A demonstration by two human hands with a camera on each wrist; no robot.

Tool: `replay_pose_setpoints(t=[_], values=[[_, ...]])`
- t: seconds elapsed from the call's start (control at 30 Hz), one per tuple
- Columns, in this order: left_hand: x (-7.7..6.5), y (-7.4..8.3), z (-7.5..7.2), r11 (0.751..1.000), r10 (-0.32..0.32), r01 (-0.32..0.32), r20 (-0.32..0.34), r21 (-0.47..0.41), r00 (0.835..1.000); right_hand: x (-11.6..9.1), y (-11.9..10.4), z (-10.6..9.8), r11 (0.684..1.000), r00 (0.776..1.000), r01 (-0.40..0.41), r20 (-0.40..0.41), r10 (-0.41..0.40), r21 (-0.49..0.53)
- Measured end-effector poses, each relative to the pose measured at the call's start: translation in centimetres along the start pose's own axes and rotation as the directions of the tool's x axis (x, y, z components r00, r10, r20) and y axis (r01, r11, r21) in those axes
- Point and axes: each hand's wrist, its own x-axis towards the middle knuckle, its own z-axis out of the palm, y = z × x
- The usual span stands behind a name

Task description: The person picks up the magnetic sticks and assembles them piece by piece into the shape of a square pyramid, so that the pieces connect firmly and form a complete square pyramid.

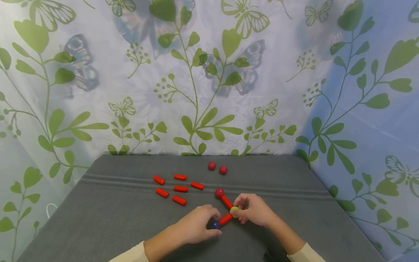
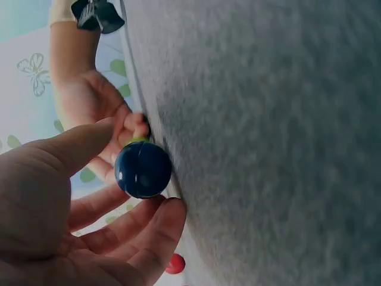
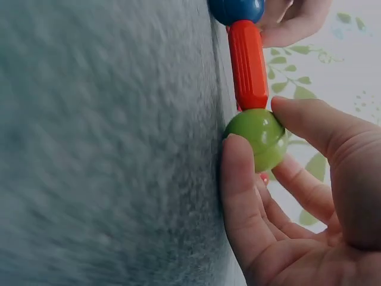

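Observation:
A V-shaped build of magnetic balls and rods sits on the table. Its green ball [image 1: 234, 211] forms the corner, pinched between the thumb and fingers of my right hand [image 1: 256, 211]. From there one red rod [image 1: 226, 201] runs to a red ball [image 1: 219, 193] at the far end. A second red rod [image 3: 248, 64] joins the green ball to a blue ball [image 2: 143, 170]. My left hand [image 1: 197, 224] holds this blue ball, with the thumb on one side and curled fingers on the other.
Several loose red rods [image 1: 180, 188] lie on the grey table [image 1: 108, 218], left of the build. Two red balls [image 1: 212, 166] rest near the back edge. A patterned curtain [image 1: 209, 91] hangs behind the table and along its sides.

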Motion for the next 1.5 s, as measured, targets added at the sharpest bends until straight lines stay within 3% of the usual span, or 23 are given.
replay_pose_setpoints(t=[0.33,0.67,0.77,1.0,1.13,1.3,1.5], values=[[-0.5,-1.4,-1.8,0.987,0.159,-0.162,0.09,0.021,0.983,-1.5,-0.5,0.2,0.999,0.996,-0.027,0.088,0.023,0.043],[-0.7,-2.2,-2.2,0.987,0.159,-0.158,0.152,-0.015,0.976,0.0,-0.2,0.4,0.999,0.992,0.01,-0.122,-0.006,0.032],[-0.8,-2.3,-2.3,0.987,0.159,-0.155,0.148,-0.035,0.976,0.4,-0.2,0.5,0.999,0.99,0.01,-0.142,-0.005,0.04],[-1.3,-3.6,-3.0,0.986,0.117,-0.109,0.06,-0.128,0.991,1.1,0.1,0.3,0.997,0.996,0.016,-0.084,-0.009,0.075],[-1.8,-5.2,-4.2,0.991,0.081,-0.085,-0.042,-0.102,0.996,1.3,0.1,0.3,0.995,0.998,0.018,-0.055,-0.013,0.101],[-2.4,-7.8,-5.8,1.0,0.031,-0.03,-0.185,0.008,0.982,1.7,-0.1,0.3,0.995,0.999,0.015,-0.045,-0.01,0.1],[-2.7,-10.3,-6.5,0.993,-0.107,0.115,-0.249,0.018,0.963,2.0,0.0,0.3,0.994,0.999,0.016,-0.045,-0.011,0.109]])
